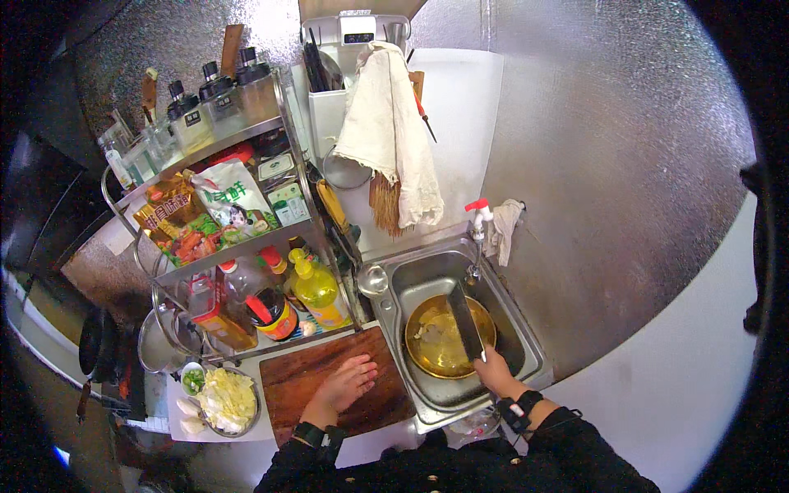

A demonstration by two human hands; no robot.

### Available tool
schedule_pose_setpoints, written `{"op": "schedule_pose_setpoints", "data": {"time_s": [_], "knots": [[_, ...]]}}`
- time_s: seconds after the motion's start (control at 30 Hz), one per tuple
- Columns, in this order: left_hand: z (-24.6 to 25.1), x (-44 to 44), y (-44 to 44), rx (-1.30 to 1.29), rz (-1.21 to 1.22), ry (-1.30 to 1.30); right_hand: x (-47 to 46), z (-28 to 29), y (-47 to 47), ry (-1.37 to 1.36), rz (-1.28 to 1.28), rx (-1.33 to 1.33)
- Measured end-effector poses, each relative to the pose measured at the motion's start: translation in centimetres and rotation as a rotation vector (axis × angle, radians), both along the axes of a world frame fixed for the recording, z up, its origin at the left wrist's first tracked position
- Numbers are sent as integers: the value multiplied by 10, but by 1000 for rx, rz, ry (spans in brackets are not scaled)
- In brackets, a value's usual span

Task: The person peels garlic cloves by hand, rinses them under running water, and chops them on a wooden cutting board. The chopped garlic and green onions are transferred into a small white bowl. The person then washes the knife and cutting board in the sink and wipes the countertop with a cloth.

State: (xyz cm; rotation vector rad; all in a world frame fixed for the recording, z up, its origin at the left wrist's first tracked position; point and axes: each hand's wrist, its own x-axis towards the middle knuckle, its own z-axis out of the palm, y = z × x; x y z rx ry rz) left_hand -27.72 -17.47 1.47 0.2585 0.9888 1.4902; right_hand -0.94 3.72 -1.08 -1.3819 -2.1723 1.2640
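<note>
My right hand grips the handle of a kitchen cleaver, its dark blade reaching over a round gold-coloured basin. That basin sits in the stainless steel sink, below a tap with a red handle. Over the wooden cutting board, my left hand is held with nothing in it; whether it touches the board I cannot tell. To the board's left stand a plate of chopped cabbage and a small bowl of chopped green onion.
A metal rack of seasoning bags and bottles rises behind the board. A ladle lies at the sink's left rim. Cloths hang over a utensil holder and beside the tap. A pot stands left of the rack.
</note>
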Motion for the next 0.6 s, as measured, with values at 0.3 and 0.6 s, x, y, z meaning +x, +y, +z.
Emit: {"op": "schedule_pose_setpoints", "data": {"time_s": [0.3,0.6], "knots": [[5,-33,-56,25,284,-177,-82,145,-27,613,385,416],[9,-30,-116,42,459,-275,-258,274,-3,623,249,489]]}}
